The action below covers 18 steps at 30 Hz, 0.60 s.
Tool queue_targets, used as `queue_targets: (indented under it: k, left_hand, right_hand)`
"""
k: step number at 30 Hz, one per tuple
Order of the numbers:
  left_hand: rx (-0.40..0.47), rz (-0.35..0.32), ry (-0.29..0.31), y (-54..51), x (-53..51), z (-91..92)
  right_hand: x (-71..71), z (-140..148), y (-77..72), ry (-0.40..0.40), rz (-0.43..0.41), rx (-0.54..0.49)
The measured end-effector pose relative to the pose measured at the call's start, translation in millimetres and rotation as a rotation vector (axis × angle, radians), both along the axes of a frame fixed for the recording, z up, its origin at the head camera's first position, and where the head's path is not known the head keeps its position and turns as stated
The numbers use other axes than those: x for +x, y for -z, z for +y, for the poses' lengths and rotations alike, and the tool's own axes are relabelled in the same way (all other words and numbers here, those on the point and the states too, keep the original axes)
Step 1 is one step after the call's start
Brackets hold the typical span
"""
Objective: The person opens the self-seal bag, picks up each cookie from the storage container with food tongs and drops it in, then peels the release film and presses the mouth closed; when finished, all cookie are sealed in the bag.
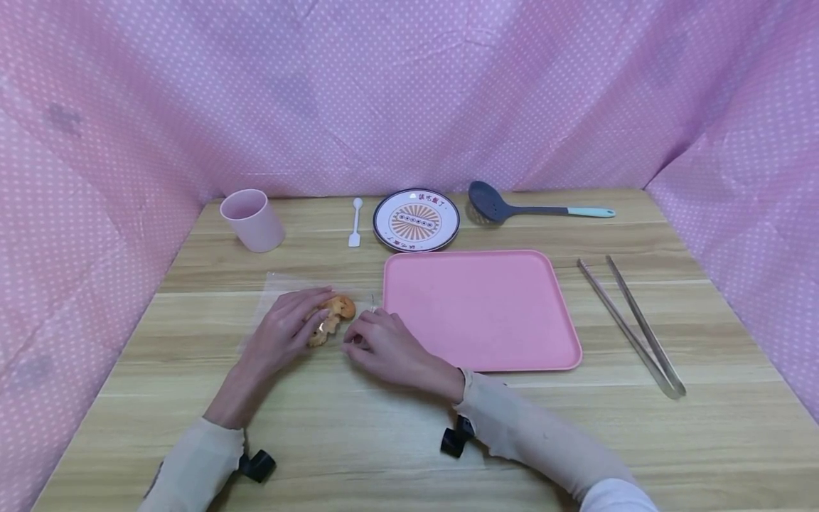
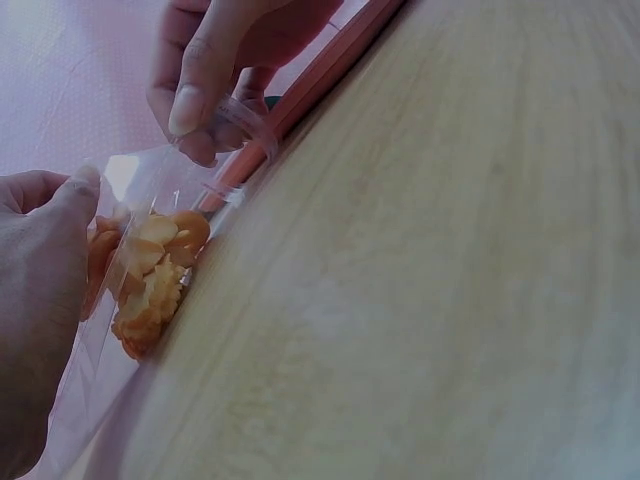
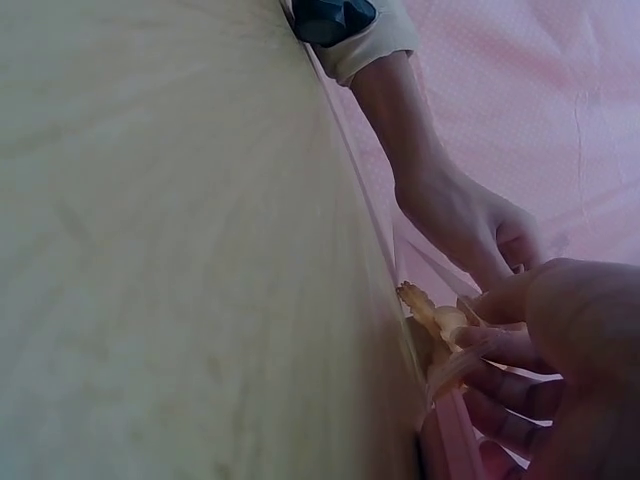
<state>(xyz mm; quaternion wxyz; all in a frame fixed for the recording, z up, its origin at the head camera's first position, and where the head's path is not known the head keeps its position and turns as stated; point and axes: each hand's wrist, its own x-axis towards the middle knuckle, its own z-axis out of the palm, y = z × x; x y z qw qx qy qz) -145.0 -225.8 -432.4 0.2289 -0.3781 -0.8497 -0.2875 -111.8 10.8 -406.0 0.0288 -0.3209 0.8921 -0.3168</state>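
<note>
A clear plastic bag [image 1: 274, 284] lies on the table left of the pink tray, with golden-brown baked pieces [image 2: 158, 280] inside it. My left hand [image 1: 281, 328] reaches over the bag from the left and holds its film between thumb and fingers, beside the baked pieces. On the other side, my right hand [image 1: 392, 352] pinches the strip-like edge of the bag's mouth [image 2: 245, 120] between thumb and fingers, close to the tray's left edge. Part of the bag is hidden under both hands.
The pink tray [image 1: 473, 313] lies right of the hands, with metal tongs [image 1: 640, 327] beyond it. Along the back stand a pink cup [image 1: 256, 226], a small white spoon [image 1: 355, 224], a patterned plate [image 1: 416, 220] and a dark slotted ladle [image 1: 493, 203].
</note>
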Motion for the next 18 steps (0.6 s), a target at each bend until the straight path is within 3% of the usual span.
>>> queue_targets:
  k: [12,18]
  left_hand:
    - [-0.016,-0.013,-0.006,-1.6,0.4,-1.3]
    - [-0.044,0.056,0.039,-13.6,-10.0,-1.6]
  right_hand:
    - [1.6,-7.9,2.7,0.047,0.047,-0.008]
    - [2.1,-7.4,2.8,0.065,0.057,-0.011]
